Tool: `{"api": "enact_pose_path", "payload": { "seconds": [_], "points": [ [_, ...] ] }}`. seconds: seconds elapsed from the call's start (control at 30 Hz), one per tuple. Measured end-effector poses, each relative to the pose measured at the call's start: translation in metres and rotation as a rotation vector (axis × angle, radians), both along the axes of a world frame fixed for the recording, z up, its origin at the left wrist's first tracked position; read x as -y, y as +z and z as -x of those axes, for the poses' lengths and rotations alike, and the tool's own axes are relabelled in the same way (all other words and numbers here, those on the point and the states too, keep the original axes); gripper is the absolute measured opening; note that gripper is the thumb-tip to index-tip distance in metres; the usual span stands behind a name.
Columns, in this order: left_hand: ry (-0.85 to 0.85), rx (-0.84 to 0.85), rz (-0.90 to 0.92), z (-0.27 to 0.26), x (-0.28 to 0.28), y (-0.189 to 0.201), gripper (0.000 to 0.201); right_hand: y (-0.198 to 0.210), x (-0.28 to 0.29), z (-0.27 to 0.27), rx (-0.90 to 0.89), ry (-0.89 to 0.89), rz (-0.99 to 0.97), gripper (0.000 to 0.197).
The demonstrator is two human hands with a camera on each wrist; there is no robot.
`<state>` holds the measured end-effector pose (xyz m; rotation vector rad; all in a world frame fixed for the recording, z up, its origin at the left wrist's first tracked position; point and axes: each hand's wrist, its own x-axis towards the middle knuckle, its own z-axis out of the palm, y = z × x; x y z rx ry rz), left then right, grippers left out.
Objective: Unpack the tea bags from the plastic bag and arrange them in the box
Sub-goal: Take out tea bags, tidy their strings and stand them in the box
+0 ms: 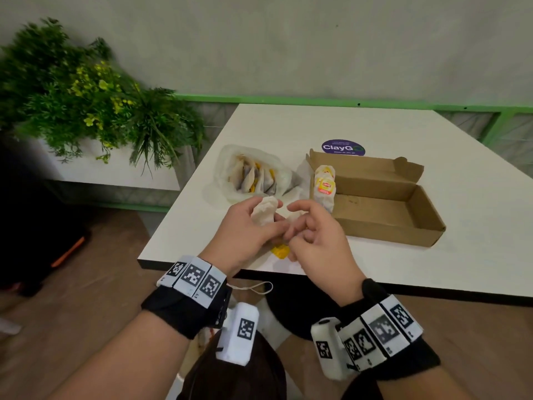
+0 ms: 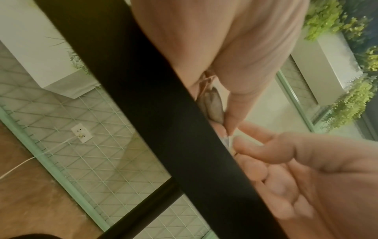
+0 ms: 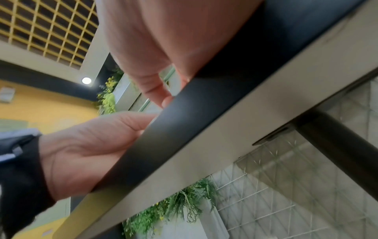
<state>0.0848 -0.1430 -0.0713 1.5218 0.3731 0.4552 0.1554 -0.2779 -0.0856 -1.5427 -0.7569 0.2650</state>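
Holding one tea bag [image 1: 264, 210] over the near table [image 1: 476, 226] edge, we curl our left hand [image 1: 245, 229] round it while our right hand [image 1: 314, 232] pinches its yellow tag [image 1: 280, 251]. Behind lies the plastic bag [image 1: 251, 174] with more bags inside. To its right, the open cardboard box [image 1: 383, 203] holds a few upright tea bags [image 1: 324, 186] at its left end.

Left hand [image 1: 245, 226], right hand [image 1: 314, 229] curled, fingertips meeting.

The white counter [image 1: 375, 264] carries a plastic bag [image 1: 251, 174] of tea bags. Beside it lies an open cardboard box [image 1: 383, 217]. A purple sticker [image 1: 343, 147] sits behind.
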Motion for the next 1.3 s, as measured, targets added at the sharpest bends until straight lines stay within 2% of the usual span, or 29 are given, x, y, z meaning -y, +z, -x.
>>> {"api": "enact_pose_path", "payload": {
  "seconds": [0.13,0.33,0.43,0.53,0.83,0.93,1.0,1.3],
  "points": [
    [0.038,0.028,0.123,-0.0016,-0.0047,-0.0023,0.026,0.0018,0.0085,-0.0038,-0.148,-0.142,-0.210,0.031],
    [0.012,0.128,0.230,0.0027,-0.0099,-0.0053,0.026,0.0047,0.0077,-0.0036,-0.201,-0.150,-0.226,0.013],
    [-0.002,0.132,0.228,0.0028,-0.0101,-0.0068,0.025,0.0045,0.0058,-0.0052,-0.190,-0.168,-0.198,0.019],
    [-0.016,0.134,0.211,0.0032,-0.0087,-0.0070,0.024,0.0009,0.0030,-0.0067,-0.127,-0.163,-0.145,0.008],
    [-0.051,0.089,0.089,0.0059,-0.0046,-0.0073,0.014,0.0001,0.0069,-0.0076,-0.107,-0.085,-0.106,0.009],
    [-0.027,0.067,0.039,0.0059,-0.0036,-0.0094,0.006,0.0023,0.0083,-0.0073,-0.146,-0.070,-0.119,0.010],
    [-0.002,0.072,0.025,0.0057,-0.0032,-0.0097,0.012,0.0040,0.0091,-0.0073,-0.173,-0.066,-0.128,0.010],
    [0.058,0.112,0.062,0.0067,-0.0012,-0.0064,0.008,0.0042,0.0070,-0.0064,-0.206,-0.084,-0.135,0.013]
  ]
}}
